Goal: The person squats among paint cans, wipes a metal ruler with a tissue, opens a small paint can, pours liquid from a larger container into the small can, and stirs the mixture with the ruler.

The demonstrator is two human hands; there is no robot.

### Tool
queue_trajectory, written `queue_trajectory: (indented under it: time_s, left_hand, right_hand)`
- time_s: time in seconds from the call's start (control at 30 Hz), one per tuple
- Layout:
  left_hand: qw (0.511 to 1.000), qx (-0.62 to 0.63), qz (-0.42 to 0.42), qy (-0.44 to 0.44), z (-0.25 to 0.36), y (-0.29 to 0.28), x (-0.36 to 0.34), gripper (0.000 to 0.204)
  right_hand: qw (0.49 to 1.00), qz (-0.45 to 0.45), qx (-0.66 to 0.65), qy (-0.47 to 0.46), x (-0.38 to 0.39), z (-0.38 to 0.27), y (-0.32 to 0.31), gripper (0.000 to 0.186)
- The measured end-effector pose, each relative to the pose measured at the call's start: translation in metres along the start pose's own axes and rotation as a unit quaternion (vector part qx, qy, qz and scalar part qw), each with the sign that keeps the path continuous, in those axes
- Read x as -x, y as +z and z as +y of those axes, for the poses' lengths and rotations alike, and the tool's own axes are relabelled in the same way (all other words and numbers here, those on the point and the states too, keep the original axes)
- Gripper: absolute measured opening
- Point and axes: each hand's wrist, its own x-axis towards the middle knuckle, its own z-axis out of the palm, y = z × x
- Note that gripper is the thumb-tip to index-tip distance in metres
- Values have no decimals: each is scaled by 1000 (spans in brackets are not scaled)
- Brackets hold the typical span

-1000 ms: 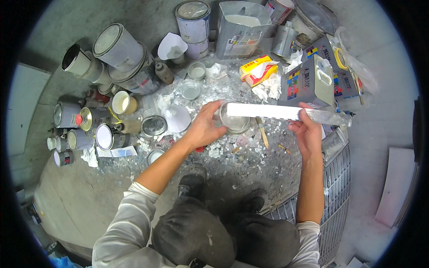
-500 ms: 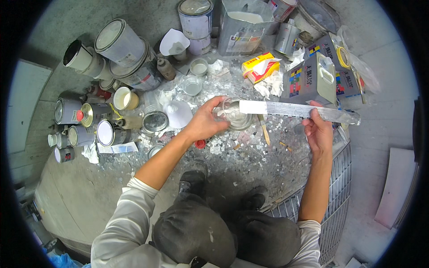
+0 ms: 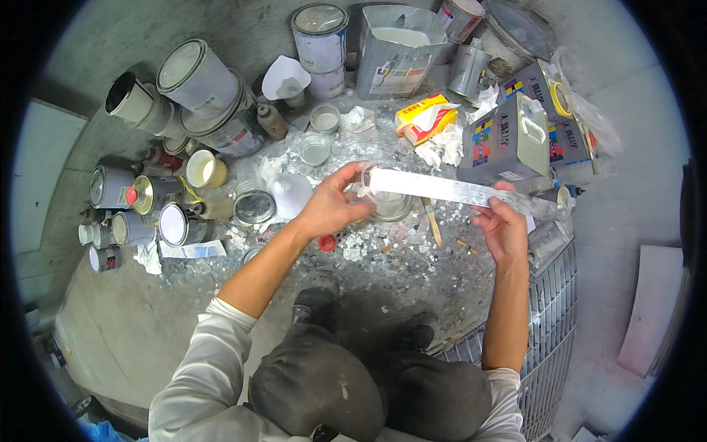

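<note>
My right hand (image 3: 504,225) is closed around a long flat metal mixing ruler (image 3: 434,188), held across in front of me. White paint coats its left part, and its bare silvery end extends past my fingers to the right. My left hand (image 3: 335,200) grips a clear plastic cup (image 3: 366,175) between thumb and fingers, with whitish liquid visible in it. At the cup's rim sits the ruler's painted left end. Beneath them, a round clear container (image 3: 394,208) rests on the paint-splattered floor, partly hidden by the ruler. To its right lies a paint brush (image 3: 433,222).
Paint cans (image 3: 195,74) and bottles crowd the left and back. Grey metal tins (image 3: 501,140) stand at right behind the ruler. A yellow-red tissue pack (image 3: 426,118), small clear cups (image 3: 315,149), a red cap (image 3: 327,242) and a metal grating (image 3: 541,324) lie around.
The ruler has shifted left along with my right hand, its painted end now at the cup's rim. Its scale marks no longer show. My left hand stays nearly in place.
</note>
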Motion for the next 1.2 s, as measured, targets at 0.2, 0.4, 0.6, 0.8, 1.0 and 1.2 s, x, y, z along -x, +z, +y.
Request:
queue_trajectory:
  time_s: [0.2,0.4,0.6,0.8,1.0,1.2]
  left_hand:
    - [999,30,7,-18,-7,-4,2,67]
    - [999,-41,24,13,-20,-9,4,71]
    - [982,-176,52,45,-33,-21,8,68]
    - [989,-119,60,68,-41,-29,10,60]
    - [977,-176,80,87,-43,-29,12,61]
    - [975,-186,107,51,-48,-32,20,65]
  right_hand:
    - [999,14,-31,-14,2,-8,-29,35]
    - [998,20,33,-49,2,-13,-21,36]
    - [995,16,82,-62,-5,-15,4,37]
    - [957,5,281,-76,-8,1,17,26]
    - [813,-127,536,-191,-28,66,39,21]
    - [903,-75,416,-76,-43,101,35,23]
